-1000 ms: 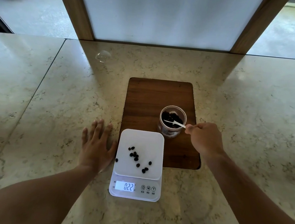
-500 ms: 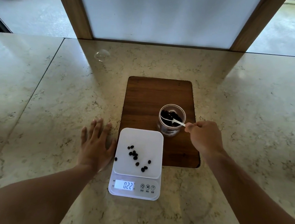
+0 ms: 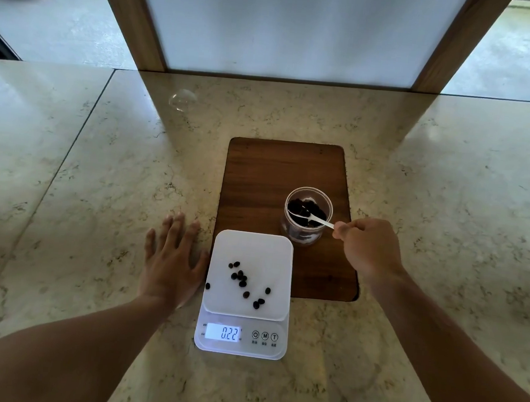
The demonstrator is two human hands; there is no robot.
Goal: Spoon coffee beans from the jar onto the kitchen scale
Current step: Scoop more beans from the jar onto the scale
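Observation:
A clear jar [image 3: 308, 215] holding dark coffee beans stands on a brown wooden board [image 3: 269, 175]. My right hand [image 3: 370, 247] pinches the handle of a small white spoon [image 3: 312, 217], whose bowl dips into the jar's mouth among the beans. In front of the board sits a white kitchen scale [image 3: 246, 292] with several loose beans [image 3: 244, 280] scattered on its platform; its lit display reads 0.22. My left hand [image 3: 170, 263] lies flat on the counter, fingers spread, just left of the scale and holding nothing.
The marble counter [image 3: 433, 199] stretches wide on both sides, with a seam running down the left. A small clear lid-like object [image 3: 183, 99] lies far back left. Wooden window posts and frosted glass rise behind the counter.
The spoon's bowl has shifted slightly inside the jar. My left hand and the scale reading stay the same.

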